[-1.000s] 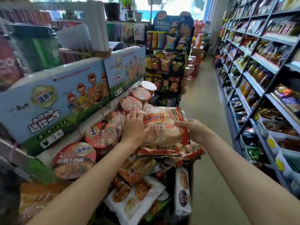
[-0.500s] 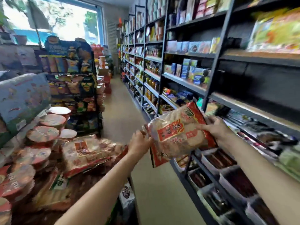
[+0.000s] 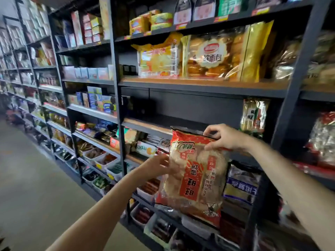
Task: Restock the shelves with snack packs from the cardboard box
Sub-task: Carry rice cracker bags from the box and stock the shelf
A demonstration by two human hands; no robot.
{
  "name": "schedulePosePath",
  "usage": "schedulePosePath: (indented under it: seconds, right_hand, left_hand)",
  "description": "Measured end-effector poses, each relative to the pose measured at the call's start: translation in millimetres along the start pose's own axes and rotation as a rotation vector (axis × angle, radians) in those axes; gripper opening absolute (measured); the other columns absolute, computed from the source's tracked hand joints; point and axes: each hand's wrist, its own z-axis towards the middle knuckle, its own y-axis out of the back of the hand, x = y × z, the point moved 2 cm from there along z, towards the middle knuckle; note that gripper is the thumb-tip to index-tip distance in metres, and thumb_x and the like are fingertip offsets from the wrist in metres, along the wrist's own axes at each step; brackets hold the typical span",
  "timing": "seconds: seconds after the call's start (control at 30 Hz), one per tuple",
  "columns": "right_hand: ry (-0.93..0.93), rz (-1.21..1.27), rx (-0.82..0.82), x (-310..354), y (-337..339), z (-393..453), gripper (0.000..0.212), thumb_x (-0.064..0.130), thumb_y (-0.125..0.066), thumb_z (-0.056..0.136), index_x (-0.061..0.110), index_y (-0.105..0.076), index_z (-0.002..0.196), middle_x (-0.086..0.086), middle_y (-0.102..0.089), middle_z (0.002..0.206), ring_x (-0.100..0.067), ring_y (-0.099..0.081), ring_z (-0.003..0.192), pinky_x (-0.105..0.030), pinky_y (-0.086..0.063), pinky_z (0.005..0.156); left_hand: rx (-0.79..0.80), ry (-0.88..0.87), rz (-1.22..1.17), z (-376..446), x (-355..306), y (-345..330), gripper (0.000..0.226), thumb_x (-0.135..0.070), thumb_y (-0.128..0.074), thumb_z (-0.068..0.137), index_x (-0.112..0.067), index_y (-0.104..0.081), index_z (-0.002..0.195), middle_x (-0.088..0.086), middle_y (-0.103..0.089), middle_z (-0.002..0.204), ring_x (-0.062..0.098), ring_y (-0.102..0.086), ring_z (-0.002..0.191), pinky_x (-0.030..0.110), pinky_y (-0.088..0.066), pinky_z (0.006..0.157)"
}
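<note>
Head view. Item: snack pack [image 3: 194,180], red and clear bag of rice crackers, print upside down, held upright before the dark shelving [image 3: 199,87]. Right hand [image 3: 224,137]: thumb and fingers pinch the pack's top edge. Left hand [image 3: 159,164]: fingers spread loosely, touching the pack's left side. Beyond the fingertips: a mostly bare shelf bay.

— What was the person wearing on the arms?
— No sleeves showed: both forearms were bare up to the frame's edge, and the left hand [image 3: 157,164] and right hand [image 3: 223,137] were ungloved.
</note>
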Motion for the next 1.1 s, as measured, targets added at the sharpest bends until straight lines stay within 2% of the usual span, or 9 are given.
schedulePosePath:
  seconds: [0.07, 0.2, 0.33, 0.43, 0.57, 0.7, 0.83, 0.93, 1.1]
  right_hand:
    - [-0.048, -0.054, -0.088, -31, 31, -10, 0.031, 0.019, -0.076, 0.076, 0.018, -0.055, 0.099, -0.007, -0.065, 0.105, -0.021, -0.064, 0.097, -0.037, -0.052, 0.088]
    - [-0.086, -0.206, -0.408, -93, 88, -30, 0.030, 0.027, -0.075, 0.076, 0.017, -0.058, 0.099, 0.001, -0.061, 0.100, -0.019, -0.059, 0.100, -0.028, -0.044, 0.082]
    - [-0.046, -0.445, -0.580, -129, 130, -54, 0.037, 0.032, -0.070, 0.080, 0.018, -0.056, 0.111, 0.000, -0.056, 0.116, -0.020, -0.048, 0.107, -0.030, -0.035, 0.083]
    - [0.008, -0.487, -0.497, -133, 149, -67, 0.054, 0.038, -0.069, 0.079, 0.024, -0.048, 0.127, 0.007, -0.048, 0.126, -0.008, -0.050, 0.090, -0.025, -0.034, 0.080]
    - [-0.148, -0.490, -0.130, -140, 131, -70, 0.076, 0.054, -0.068, 0.073, 0.028, -0.040, 0.138, 0.010, -0.048, 0.134, -0.006, -0.055, 0.100, -0.025, -0.040, 0.087]
    - [-0.248, -0.605, -0.274, -160, 113, -77, 0.071, 0.049, -0.072, 0.074, 0.018, -0.043, 0.132, 0.000, -0.053, 0.127, -0.020, -0.052, 0.117, -0.038, -0.048, 0.091]
    - [-0.430, -0.615, -0.354, -171, 123, -94, 0.064, 0.050, -0.074, 0.071, 0.018, -0.052, 0.122, -0.003, -0.062, 0.116, -0.023, -0.060, 0.104, -0.037, -0.052, 0.081]
    - [-0.562, -0.512, -0.375, -177, 142, -112, 0.049, 0.049, -0.074, 0.069, 0.020, -0.062, 0.106, 0.003, -0.065, 0.095, -0.013, -0.060, 0.081, -0.030, -0.051, 0.069]
    - [-0.718, -0.419, -0.431, -177, 179, -155, 0.046, 0.048, -0.077, 0.064, 0.021, -0.063, 0.099, 0.005, -0.061, 0.089, -0.013, -0.056, 0.077, -0.029, -0.046, 0.067]
  left_hand:
    - [0.059, -0.034, -0.075, 28, -22, -26, 0.006, -0.018, -0.069, 0.082, -0.019, -0.063, 0.085, -0.004, -0.066, 0.081, 0.009, -0.060, 0.077, 0.016, -0.046, 0.066]
    - [0.123, -0.090, -0.216, 82, -65, -75, 0.011, -0.029, -0.067, 0.083, -0.019, -0.068, 0.087, -0.005, -0.070, 0.078, 0.009, -0.065, 0.071, 0.016, -0.047, 0.060]
    - [0.176, -0.177, -0.059, 131, -108, -108, 0.019, -0.036, -0.067, 0.082, -0.018, -0.067, 0.087, -0.005, -0.065, 0.082, 0.011, -0.059, 0.077, 0.021, -0.044, 0.069]
    - [0.206, -0.352, 0.419, 158, -149, -126, 0.036, -0.033, -0.069, 0.081, -0.005, -0.065, 0.104, 0.005, -0.060, 0.091, 0.014, -0.053, 0.082, 0.018, -0.035, 0.070]
    - [0.246, -0.508, 0.930, 171, -200, -161, 0.055, -0.044, -0.066, 0.081, -0.018, -0.054, 0.128, 0.002, -0.059, 0.124, 0.021, -0.054, 0.113, 0.030, -0.040, 0.093]
    - [0.158, -0.652, 1.095, 177, -230, -188, 0.054, -0.048, -0.062, 0.082, -0.021, -0.052, 0.128, 0.001, -0.059, 0.125, 0.023, -0.050, 0.120, 0.038, -0.039, 0.099]
    - [0.175, -0.797, 1.061, 176, -245, -208, 0.048, -0.046, -0.058, 0.086, -0.024, -0.051, 0.128, -0.001, -0.057, 0.126, 0.024, -0.046, 0.121, 0.038, -0.037, 0.100]
    - [0.084, -0.976, 0.707, 171, -252, -215, 0.035, -0.032, -0.057, 0.088, -0.022, -0.058, 0.122, -0.003, -0.059, 0.122, 0.021, -0.047, 0.115, 0.037, -0.038, 0.101]
    - [0.015, -0.944, 0.138, 173, -239, -200, 0.019, -0.004, -0.053, 0.087, -0.011, -0.069, 0.094, -0.005, -0.065, 0.091, -0.004, -0.055, 0.075, 0.004, -0.040, 0.073]
